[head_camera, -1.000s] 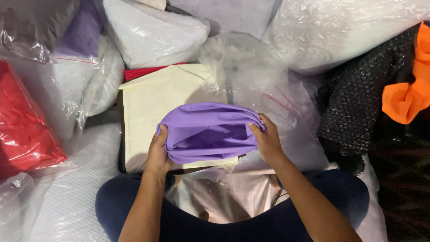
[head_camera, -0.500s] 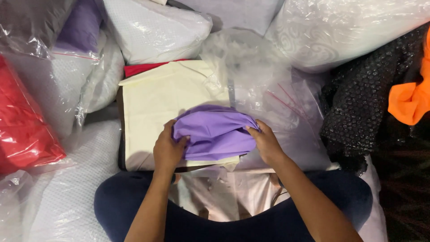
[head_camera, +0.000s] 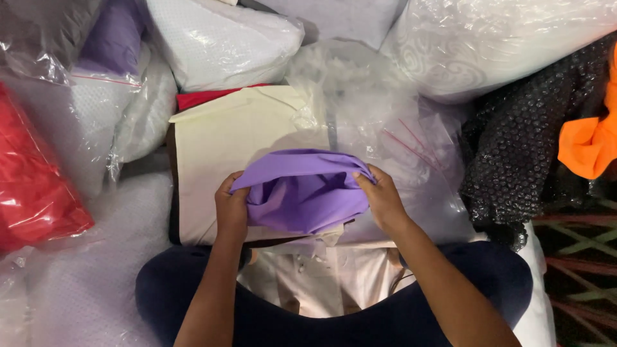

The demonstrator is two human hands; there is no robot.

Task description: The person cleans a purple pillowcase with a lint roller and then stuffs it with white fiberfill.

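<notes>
The purple cloth (head_camera: 302,193) is now spread wider than half a second ago, when it was bunched small between the hands. It is held above the cream fabric (head_camera: 225,135), the left hand (head_camera: 231,209) clamped on its left edge, the right hand (head_camera: 382,199) on its right. By this the opening seems stretched again. Bagged pillows (head_camera: 218,38) and an orange cloth (head_camera: 588,144) are seen around.
</notes>
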